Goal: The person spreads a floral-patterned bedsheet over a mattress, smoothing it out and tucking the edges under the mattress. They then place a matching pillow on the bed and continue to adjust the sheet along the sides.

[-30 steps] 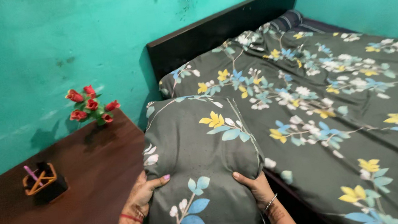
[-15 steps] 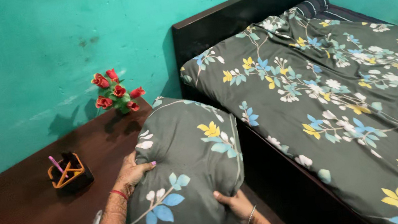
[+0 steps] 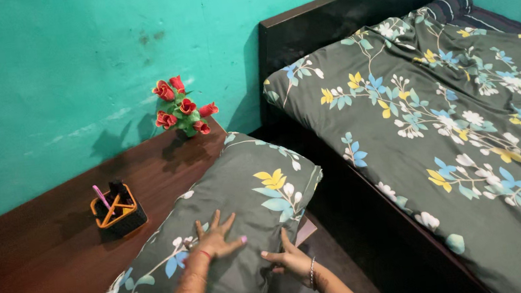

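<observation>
Nearest, at six o'clock, both hands lie on the pillow [image 3: 219, 238]: the left hand [image 3: 217, 238] presses flat on top, fingers spread, gripping nothing; the right hand [image 3: 288, 260] rests open against its edge. The pillow lies on the table [image 3: 44, 272]. At nine o'clock stands a pen holder [image 3: 120, 213], farther off red flowers [image 3: 183, 113], and at two o'clock the bed [image 3: 472, 140].

A pillow [image 3: 219, 238] lies on the wooden table [image 3: 39, 286], both hands on its near part. The pen holder [image 3: 119, 212] stands left of it, the flower bunch [image 3: 183, 107] far behind, the bed [image 3: 456, 122] to the right.
</observation>
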